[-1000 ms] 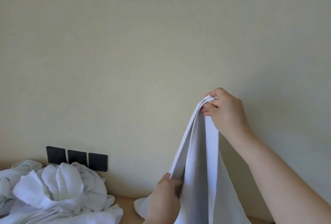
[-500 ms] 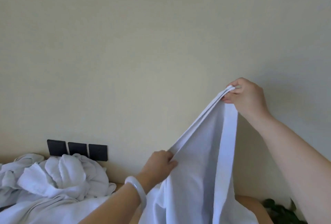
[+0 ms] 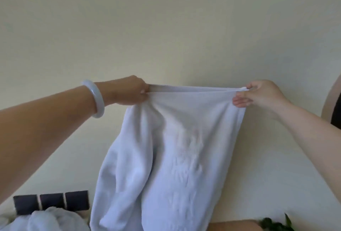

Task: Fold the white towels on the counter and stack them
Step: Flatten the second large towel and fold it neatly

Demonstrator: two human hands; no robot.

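white towel (image 3: pixel 184 147) is held up in the air in front of the wall (image 3: pixel 166 27). top edge is stretched roughly level between both hands, the rest hangs down in loose folds. lower end runs out of frame at the bottom, so cannot tell if it touches the counter (image 3: pixel 234 226).

left hand (image 3: pixel 129 91): fingers curled round the left top corner, cloth bunched in the grip.

right hand (image 3: pixel 258 93): thumb and forefinger pinch the right top corner, the other fingers (image 3: pixel 239 102) loosely bent under it.

top edge shows two layers side by side, so the towel looks doubled there.

pale bangle (image 3: pixel 95 99) on the left wrist.

bottom left: pile of crumpled white towels (image 3: pixel 46 219), just below three black wall plates (image 3: pixel 50 201) in a row. held towel hangs just right of the pile, contact not readable.

bottom right: strip of brown counter with green plant leaves (image 3: pixel 276 224) beside it. dark rounded object (image 3: pixel 335 108) at the right edge, cut off, can't identify.
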